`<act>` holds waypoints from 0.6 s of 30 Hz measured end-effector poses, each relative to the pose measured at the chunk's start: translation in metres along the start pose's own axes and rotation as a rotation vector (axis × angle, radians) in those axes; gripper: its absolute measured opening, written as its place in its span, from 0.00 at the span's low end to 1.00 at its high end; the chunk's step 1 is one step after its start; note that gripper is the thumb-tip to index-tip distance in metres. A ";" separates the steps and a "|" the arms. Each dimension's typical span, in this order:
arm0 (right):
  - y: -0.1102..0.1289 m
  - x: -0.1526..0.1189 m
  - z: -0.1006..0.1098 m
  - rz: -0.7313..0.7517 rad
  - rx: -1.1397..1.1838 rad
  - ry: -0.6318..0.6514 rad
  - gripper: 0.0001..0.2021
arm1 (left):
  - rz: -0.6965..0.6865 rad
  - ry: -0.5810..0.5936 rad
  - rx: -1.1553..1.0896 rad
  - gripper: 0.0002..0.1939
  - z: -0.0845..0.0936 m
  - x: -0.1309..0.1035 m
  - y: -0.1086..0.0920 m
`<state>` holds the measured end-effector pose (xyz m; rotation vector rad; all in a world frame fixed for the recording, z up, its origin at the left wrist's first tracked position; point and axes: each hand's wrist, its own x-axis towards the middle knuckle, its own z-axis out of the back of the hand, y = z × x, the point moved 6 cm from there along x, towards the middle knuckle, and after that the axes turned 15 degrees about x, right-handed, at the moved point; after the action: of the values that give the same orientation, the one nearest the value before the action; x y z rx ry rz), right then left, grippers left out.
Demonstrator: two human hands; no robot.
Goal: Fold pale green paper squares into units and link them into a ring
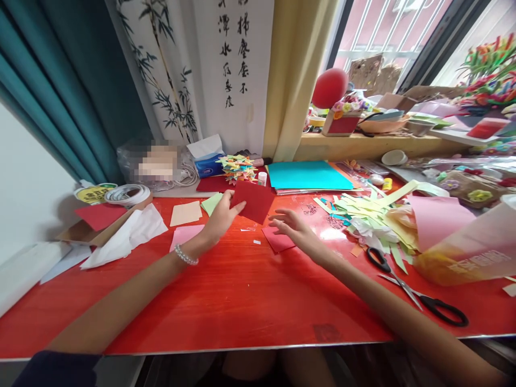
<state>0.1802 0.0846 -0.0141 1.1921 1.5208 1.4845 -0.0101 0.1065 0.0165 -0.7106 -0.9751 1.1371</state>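
Between thumb and fingers, my left hand (222, 215) pinches a dark red square of paper (255, 201), held up over the table. My right hand (293, 228) is just right of that paper, fingers apart and nothing in them. Beneath its fingers lies a pinkish-red paper square (277, 239) on the table. Left of my left hand are a beige paper square (186, 213), a pink paper square (186, 235) and a light green paper piece (211, 203), partly hidden by the hand.
Black-handled scissors (417, 293) lie on the red table (226, 301) at right, by a heap of paper strips (363, 212). Turquoise sheets (308, 175) are stacked at the back beside a folded-paper ball (238, 169). A cardboard box (80, 234) stands at left.
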 end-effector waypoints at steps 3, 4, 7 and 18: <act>0.008 0.020 -0.021 0.094 -0.076 0.077 0.15 | -0.014 0.083 0.095 0.14 -0.014 -0.005 -0.002; 0.009 0.028 -0.023 0.127 -0.199 0.053 0.13 | 0.002 0.085 0.199 0.15 -0.015 -0.005 0.002; 0.002 0.054 -0.021 0.136 -0.394 0.001 0.09 | 0.006 0.078 0.515 0.17 -0.007 0.003 0.017; -0.020 0.072 -0.023 0.084 -0.525 0.003 0.12 | 0.040 0.058 0.568 0.07 0.009 0.014 0.035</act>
<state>0.1312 0.1450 -0.0226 0.9421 0.9952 1.7954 -0.0308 0.1293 -0.0060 -0.3007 -0.5457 1.3407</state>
